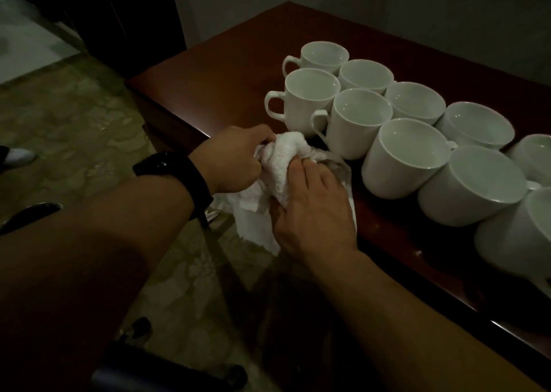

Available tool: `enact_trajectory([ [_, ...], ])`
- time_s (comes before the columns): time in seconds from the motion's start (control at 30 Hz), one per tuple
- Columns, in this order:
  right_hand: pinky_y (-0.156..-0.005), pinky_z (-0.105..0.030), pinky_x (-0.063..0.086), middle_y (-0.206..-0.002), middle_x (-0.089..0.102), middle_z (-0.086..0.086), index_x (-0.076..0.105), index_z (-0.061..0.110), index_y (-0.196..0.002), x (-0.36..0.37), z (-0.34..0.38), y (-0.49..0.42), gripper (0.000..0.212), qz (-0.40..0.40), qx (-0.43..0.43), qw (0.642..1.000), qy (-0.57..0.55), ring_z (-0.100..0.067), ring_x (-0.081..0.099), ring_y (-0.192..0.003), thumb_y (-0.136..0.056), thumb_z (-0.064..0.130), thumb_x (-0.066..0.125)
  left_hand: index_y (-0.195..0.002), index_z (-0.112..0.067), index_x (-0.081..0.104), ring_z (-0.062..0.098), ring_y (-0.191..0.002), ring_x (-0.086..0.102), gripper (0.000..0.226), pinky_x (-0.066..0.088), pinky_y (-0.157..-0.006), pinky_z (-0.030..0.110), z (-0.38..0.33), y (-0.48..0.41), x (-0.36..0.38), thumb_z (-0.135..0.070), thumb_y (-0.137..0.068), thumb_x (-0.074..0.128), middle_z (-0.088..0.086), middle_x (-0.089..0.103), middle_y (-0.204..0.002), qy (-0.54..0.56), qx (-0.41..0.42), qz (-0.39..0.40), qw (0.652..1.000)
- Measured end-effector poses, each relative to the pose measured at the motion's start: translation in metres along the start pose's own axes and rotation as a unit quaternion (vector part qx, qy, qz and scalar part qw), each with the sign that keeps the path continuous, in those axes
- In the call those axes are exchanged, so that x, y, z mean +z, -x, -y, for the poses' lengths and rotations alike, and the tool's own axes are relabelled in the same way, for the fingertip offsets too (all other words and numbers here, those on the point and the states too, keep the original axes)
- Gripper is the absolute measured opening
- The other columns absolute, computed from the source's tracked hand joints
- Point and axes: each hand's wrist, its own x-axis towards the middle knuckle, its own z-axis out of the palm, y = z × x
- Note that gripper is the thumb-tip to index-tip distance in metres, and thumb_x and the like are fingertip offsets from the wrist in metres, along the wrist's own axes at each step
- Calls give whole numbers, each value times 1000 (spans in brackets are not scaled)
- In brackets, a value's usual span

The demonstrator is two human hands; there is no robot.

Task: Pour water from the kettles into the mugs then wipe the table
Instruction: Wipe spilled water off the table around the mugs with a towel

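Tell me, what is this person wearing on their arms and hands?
No gloves and no sleeves are in view. The left hand has at its wrist a wide, glossy black wristband, like a watch or fitness tracker. The right hand and its wrist are bare; no rings show.

Only one camera, worn on the person's head, wide-angle, pointed forward and down at the table [226,72] from its near edge. Pretty close in: forearms [89,257] fill the bottom, mugs [360,117] run out of shot toward the table's right end, floor [74,129] left of it.
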Motion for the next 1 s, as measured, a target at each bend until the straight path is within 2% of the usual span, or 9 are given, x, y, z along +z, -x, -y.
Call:
enact_trajectory([
  [0.13, -123, -48, 20, -163, 30, -11, 18, 12, -159, -2, -5, 12, 76, 3, 6, 1000, 14, -29, 29, -149, -99, 54, 37, -130, -17, 59, 29, -107, 61, 42, 51, -88, 39, -8, 3, 5, -1, -91, 57, 11, 67, -122, 4, 2, 1, 1000],
  [0.37, -124, -47, 18, -165, 24, -12, 13, 11, -159, -5, -15, 23, 75, 26, -10, 999, 32, -29, 25, -151, -99, 53, 33, -129, -19, 59, 26, -104, 61, 39, 46, -82, 31, -18, 11, 12, -6, -93, 59, 9, 67, -120, 17, -2, -9, 1000],
  [0.47, -125, -45, 13, -165, 23, -11, 11, 11, -159, -6, -19, 28, 75, 29, -9, 999, 45, -29, 24, -151, -100, 52, 33, -130, -16, 59, 27, -103, 62, 39, 51, -85, 37, -25, 18, 16, -5, -93, 58, 11, 68, -118, 20, 3, -11, 1000],
  [0.6, -125, -44, 15, -165, 24, -12, 12, 11, -159, -8, -22, 35, 75, 36, -7, 998, 48, -29, 25, -151, -100, 50, 36, -129, -13, 58, 29, -103, 63, 36, 54, -90, 50, -33, 25, 23, -5, -93, 57, 12, 67, -117, 33, 4, -17, 999],
  [0.83, -126, -42, 13, -167, 20, -11, 7, 11, -160, -12, -30, 49, 75, 43, -7, 998, 51, -27, 21, -153, -102, 48, 36, -127, -9, 59, 31, -107, 61, 39, 54, -92, 49, -46, 34, 30, -2, -89, 57, 14, 66, -118, 45, 10, -12, 999],
  [1.0, -126, -43, 13, -166, 24, -12, 13, 10, -160, -17, -36, 61, 72, 35, -17, 998, 57, -27, 25, -151, -102, 45, 38, -125, -8, 61, 30, -104, 62, 38, 54, -92, 48, -54, 40, 36, 0, -88, 57, 14, 66, -116, 61, 16, -11, 998],
])
